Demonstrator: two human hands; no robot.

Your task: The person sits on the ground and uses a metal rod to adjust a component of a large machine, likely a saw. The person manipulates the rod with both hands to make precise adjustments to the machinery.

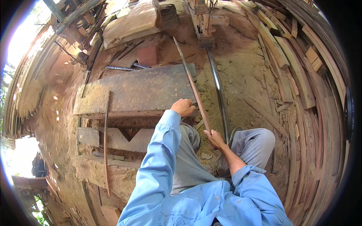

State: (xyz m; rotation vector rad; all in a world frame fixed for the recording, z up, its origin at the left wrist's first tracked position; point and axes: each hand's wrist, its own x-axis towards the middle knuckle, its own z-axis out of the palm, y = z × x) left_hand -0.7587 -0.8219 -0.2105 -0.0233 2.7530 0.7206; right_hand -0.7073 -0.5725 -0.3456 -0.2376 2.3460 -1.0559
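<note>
A long, thin wooden strip [191, 81] slants away from me, its far end narrowing beyond the timber. My right hand [215, 139] is closed around its near end, beside my knee. To the left lies a thick, weathered timber [137, 88]. At its right end my left hand [183, 107] rests against the near edge, fingers curled; what is under them, if anything, is hidden. A second thin strip [106, 141] leans across the timber's left part. Below it sits a board with a V-shaped notch [141, 140].
A metal rail [217, 84] runs along the dirt floor right of the strip. Hammer-like tools [130, 67] and a reddish block [148, 55] lie behind the timber. A large slab [134, 22] is farther back. Stacked planks [298, 75] line the right side.
</note>
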